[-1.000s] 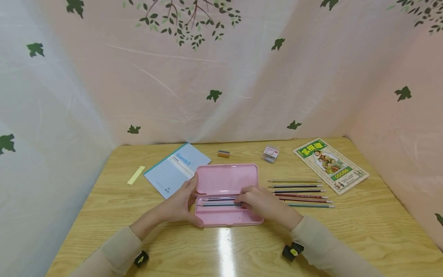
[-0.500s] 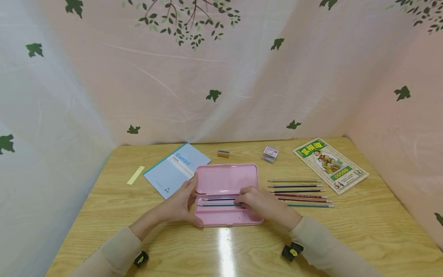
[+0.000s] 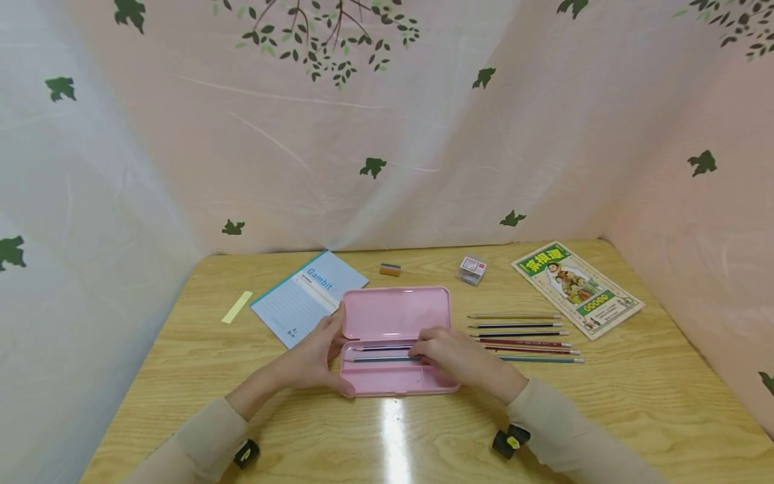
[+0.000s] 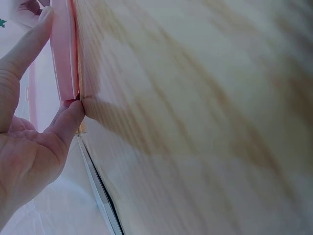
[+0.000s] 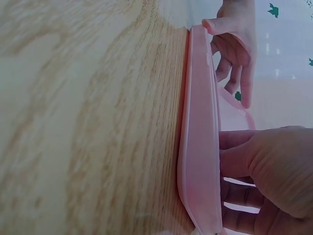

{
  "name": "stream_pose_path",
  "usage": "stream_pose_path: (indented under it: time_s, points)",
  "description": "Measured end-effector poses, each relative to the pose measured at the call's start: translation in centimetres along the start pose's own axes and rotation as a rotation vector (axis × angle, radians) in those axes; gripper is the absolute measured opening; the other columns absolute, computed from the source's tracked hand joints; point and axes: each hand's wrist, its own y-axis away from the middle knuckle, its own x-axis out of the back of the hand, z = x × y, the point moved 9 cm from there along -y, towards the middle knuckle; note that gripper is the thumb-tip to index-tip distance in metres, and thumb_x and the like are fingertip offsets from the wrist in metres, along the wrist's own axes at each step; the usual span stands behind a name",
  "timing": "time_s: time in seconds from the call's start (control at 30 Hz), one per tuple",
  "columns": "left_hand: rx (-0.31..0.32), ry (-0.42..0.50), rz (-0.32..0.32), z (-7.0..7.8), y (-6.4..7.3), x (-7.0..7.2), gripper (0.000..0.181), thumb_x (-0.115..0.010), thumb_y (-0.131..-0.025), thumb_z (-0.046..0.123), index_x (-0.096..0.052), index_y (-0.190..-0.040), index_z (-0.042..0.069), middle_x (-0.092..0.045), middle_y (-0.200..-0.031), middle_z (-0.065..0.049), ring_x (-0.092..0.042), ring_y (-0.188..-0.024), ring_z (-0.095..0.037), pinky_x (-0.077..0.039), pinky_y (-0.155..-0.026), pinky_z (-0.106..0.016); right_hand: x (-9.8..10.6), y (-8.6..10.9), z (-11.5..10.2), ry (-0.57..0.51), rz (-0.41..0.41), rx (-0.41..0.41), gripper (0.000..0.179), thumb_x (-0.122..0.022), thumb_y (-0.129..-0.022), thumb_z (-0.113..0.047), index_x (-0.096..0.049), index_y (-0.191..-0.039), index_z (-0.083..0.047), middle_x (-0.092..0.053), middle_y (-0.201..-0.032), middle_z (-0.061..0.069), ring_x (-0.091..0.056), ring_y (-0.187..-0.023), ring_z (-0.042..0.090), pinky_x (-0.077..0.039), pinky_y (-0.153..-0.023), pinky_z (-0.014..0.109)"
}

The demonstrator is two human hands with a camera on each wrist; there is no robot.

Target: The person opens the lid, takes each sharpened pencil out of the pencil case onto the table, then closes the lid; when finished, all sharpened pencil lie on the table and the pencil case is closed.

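A pink pencil case lies with its lid up. My left hand holds its left end, thumb at the front corner and fingers toward the back. In the left wrist view, those fingers touch the side of the case. My right hand reaches over the right part of the case, fingertips down inside. There it holds a teal pencil, whose right end is hidden by the hand. Behind this one lies a dark striped pencil. The right wrist view shows bent fingers behind the case wall.
Several pencils lie in a row right of the case. Farther back are a booklet, a small clear box and a striped eraser-like block. At the left are a blue notebook and a yellow strip.
Both hands stay nearly still. The teal pencil's visible end shifts very slightly toward the front of the case.
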Motion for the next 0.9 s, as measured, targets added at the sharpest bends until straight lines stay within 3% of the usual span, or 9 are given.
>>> stream_pose_path:
  time_s: [0.53, 0.9]
  points:
    - [-0.013, 0.021, 0.003, 0.0, 0.0, 0.0, 0.152, -0.101, -0.060, 0.027, 0.012, -0.162, 0.016, -0.031, -0.140, -0.017, -0.053, -0.124, -0.025, -0.038, -0.113, -0.032, 0.7, 0.7, -0.8, 0.075, 0.048, 0.067, 0.039, -0.073, -0.088, 0.004, -0.073, -0.123, -0.011, -0.066, -0.107, 0.005, -0.064, -0.095, 0.017, -0.059, -0.081, 0.029]
    - [-0.023, 0.034, 0.000, 0.1, -0.1, 0.0, 0.152, -0.101, -0.061, 0.026, 0.012, -0.162, 0.018, -0.030, -0.140, -0.018, -0.051, -0.125, -0.026, -0.040, -0.112, -0.033, 2.9, 1.3, -1.0, 0.029, 0.066, 0.043, 0.029, -0.070, -0.094, 0.001, -0.071, -0.121, -0.009, -0.066, -0.111, 0.003, -0.064, -0.101, 0.017, -0.059, -0.087, 0.031]
